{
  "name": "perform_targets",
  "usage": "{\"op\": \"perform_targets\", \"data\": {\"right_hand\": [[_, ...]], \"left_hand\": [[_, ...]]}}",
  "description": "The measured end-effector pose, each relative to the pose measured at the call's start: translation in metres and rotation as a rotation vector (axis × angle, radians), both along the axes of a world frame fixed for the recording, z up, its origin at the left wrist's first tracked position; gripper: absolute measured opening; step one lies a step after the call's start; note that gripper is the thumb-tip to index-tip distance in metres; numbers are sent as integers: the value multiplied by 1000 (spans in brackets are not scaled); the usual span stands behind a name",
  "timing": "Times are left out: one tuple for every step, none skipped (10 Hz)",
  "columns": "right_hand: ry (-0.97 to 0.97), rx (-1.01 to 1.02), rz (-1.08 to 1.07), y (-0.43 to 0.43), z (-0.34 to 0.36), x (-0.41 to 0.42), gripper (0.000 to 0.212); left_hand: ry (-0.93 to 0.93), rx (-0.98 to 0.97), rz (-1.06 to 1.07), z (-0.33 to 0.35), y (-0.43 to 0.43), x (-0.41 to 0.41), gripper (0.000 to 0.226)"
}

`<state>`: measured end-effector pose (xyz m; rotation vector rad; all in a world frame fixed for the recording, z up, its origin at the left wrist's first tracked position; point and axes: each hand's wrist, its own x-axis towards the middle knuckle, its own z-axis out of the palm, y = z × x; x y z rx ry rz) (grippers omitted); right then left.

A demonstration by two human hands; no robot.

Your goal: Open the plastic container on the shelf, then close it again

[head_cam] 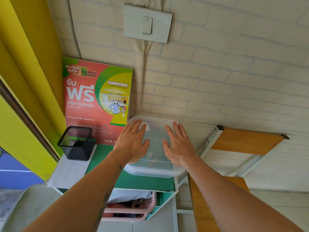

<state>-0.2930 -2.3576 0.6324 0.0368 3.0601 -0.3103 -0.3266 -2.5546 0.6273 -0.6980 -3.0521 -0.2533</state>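
Both your hands are flat on the lid of the clear plastic container, left hand and right hand, fingers spread apart and pressing, not clamped on anything. The container sits on the green shelf by the wall, its near right corner about at the shelf's edge, so I'd guess a lopsided push could tip or slide it off. One corner could also stay unsnapped. Can't tell if the lid's actually seated, or what's inside. Further back, the black mesh cup and the poster are near enough to bump.
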Motion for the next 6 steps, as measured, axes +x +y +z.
{"op": "perform_targets", "data": {"right_hand": [[6,11,-6,0,-2,0,66],[14,13,-5,0,-2,-1,66],[-48,17,10,2,4,-4,68],[-98,-8,10,4,20,-5,70],[-58,-67,-30,9,50,5,73],[-60,-83,-23,18,71,21,73]], "left_hand": [[5,14,-3,0,0,1,69],[11,23,1,2,1,1,69],[27,9,13,7,2,4,67],[63,-47,-19,15,7,5,64],[91,-70,14,34,12,13,62],[58,-36,42,48,13,27,62]]}}
